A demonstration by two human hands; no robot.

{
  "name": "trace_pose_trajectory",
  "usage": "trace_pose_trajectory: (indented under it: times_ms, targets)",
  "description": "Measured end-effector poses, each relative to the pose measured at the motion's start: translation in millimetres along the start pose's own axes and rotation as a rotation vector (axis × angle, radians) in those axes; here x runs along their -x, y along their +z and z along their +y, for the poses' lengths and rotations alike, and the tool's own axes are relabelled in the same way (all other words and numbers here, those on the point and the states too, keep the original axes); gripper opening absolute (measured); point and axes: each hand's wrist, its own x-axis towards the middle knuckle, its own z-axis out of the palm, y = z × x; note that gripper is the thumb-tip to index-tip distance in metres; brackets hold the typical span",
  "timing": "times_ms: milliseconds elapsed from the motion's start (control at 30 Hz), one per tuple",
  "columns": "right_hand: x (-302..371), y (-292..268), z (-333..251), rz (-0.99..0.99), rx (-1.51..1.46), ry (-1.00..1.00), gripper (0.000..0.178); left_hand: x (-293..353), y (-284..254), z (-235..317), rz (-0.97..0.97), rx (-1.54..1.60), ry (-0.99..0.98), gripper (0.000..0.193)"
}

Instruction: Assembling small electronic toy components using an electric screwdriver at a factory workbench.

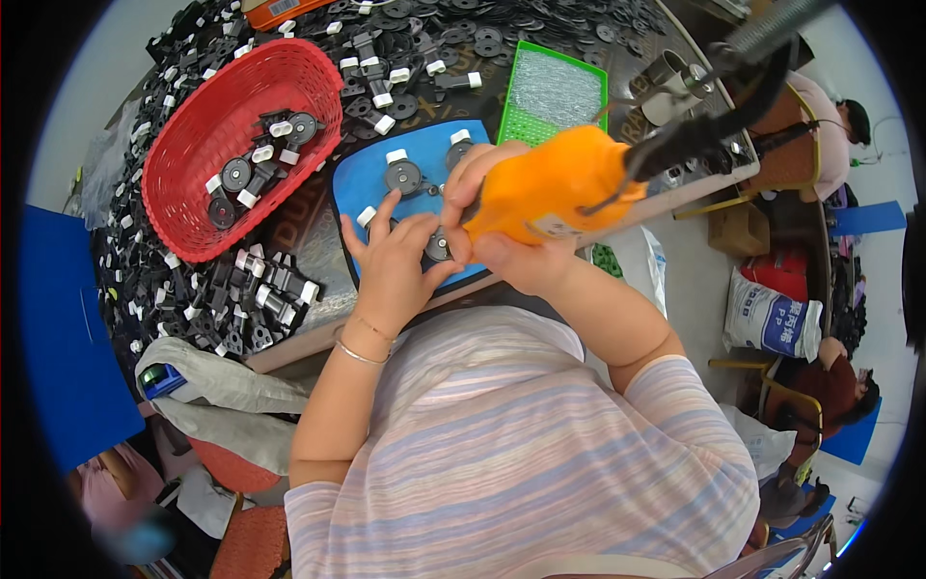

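Observation:
My right hand (511, 246) is wrapped around an orange electric screwdriver (550, 188), a black cable running from its back end. The tool's front end points left, down at a black round wheel part (438, 247) on a blue mat (424, 138). My left hand (391, 261) has its thumb and a fingertip at the sides of that part, with the other fingers spread over the mat. The screwdriver's tip is hidden by my fingers. Another black wheel part with a white tab (402, 178) lies farther up the mat, and similar ones sit beside it.
At left, a red plastic basket (159, 174) holds several black-and-white parts. Behind the mat stands a green tray (516, 127) of small silver pieces. Loose black parts (275, 289) cover much of the table. Metal cups (666, 82) stand at right; other people sit beyond.

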Motion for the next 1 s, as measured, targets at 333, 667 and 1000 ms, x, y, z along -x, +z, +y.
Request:
trace_pose_trajectory:
  times_ms: [333, 667, 1000]
  targets:
    - [2.1, 0.3, 10.6, -0.033, -0.039, 0.102, 0.032, -0.6, 0.4, 1.6, 0.041, 0.029, -0.017, 0.043]
    - [-1.2, -14.3, 8.2, -0.092, -0.233, 0.064, 0.040, 1.5, -0.5, 1.9, 0.028, -0.055, 0.022, 0.048]
    - [-15.1, -33.0, -28.9, -0.209, -0.457, 0.061, 0.037, -9.0, -22.9, 27.7, -0.048, 0.036, 0.066, 0.039]
